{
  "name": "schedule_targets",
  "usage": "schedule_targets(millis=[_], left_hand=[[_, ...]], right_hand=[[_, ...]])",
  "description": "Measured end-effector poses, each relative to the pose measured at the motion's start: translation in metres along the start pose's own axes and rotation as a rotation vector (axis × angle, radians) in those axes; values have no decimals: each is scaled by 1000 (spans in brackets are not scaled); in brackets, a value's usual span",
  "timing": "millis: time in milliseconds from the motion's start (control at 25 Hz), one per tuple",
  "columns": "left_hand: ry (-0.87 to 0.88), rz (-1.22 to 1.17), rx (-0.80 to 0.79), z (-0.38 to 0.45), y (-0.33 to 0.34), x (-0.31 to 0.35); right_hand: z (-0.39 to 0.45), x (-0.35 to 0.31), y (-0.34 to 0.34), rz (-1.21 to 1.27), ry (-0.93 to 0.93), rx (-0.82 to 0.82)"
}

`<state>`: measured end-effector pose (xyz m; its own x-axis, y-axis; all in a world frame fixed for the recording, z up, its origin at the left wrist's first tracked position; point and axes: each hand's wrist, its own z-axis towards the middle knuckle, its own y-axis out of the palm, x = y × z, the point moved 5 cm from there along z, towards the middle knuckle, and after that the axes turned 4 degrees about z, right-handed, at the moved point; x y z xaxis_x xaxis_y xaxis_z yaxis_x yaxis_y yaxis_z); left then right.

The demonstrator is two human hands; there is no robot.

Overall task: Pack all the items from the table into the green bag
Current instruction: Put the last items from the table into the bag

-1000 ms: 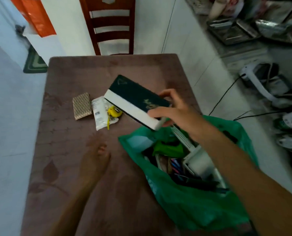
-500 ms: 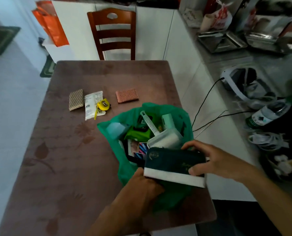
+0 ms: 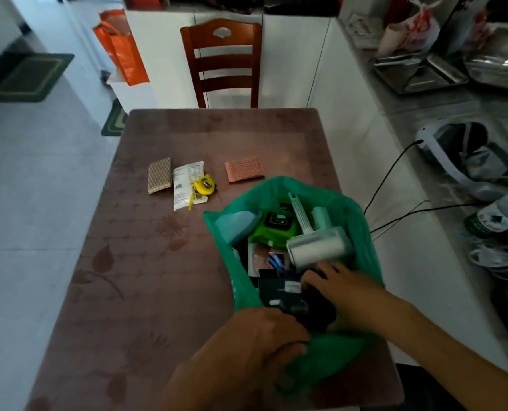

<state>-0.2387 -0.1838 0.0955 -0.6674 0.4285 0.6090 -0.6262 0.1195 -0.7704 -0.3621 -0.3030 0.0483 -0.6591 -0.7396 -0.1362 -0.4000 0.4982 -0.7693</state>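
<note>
The green bag (image 3: 362, 232) lies open on the brown table (image 3: 146, 292), with several items inside, among them a white lint roller (image 3: 318, 247) and a bright green pouch (image 3: 273, 226). My left hand (image 3: 246, 345) grips the bag's near rim. Inside the bag's mouth, my right hand (image 3: 347, 295) presses on a dark green box (image 3: 282, 292), fingers partly hidden. Still on the table lie a beige patterned pad (image 3: 159, 179), a white packet (image 3: 186, 182), a yellow tape measure (image 3: 204, 185) on that packet, and a pink patterned pad (image 3: 244, 169).
A wooden chair (image 3: 223, 63) stands at the table's far end. To the right runs a grey counter (image 3: 424, 114) with metal trays, a white headset (image 3: 460, 155), black cables (image 3: 389, 179) and a bottle (image 3: 496, 218). An orange bag (image 3: 122, 51) hangs far left.
My right hand carried the dark green box from above the table down into the bag. My left hand moved from the tabletop to the bag's near rim.
</note>
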Motion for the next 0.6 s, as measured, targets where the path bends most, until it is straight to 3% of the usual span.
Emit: schedule_targets(millis=[80,200,320,400,520,600], left_hand=[[-99,-139,66,-6,-15,-16],[-424,-408,380,-24,-44,-82],[-828,-334,529,-47,-67,-179],[-1015,-262,535,-59,-82,-244],[-1070,-71,449,-61,-97,-331],[-1068,98,191,-60,-83,-383]], right_hand=[[-5,-10,-27,58,-45,16],[16,-42,-98,271,-142,310],[73,-75,-139,464,-197,435],[125,-94,-153,512,-171,419],[217,-111,-164,624,-87,402],[277,-114,-155,718,35,402]])
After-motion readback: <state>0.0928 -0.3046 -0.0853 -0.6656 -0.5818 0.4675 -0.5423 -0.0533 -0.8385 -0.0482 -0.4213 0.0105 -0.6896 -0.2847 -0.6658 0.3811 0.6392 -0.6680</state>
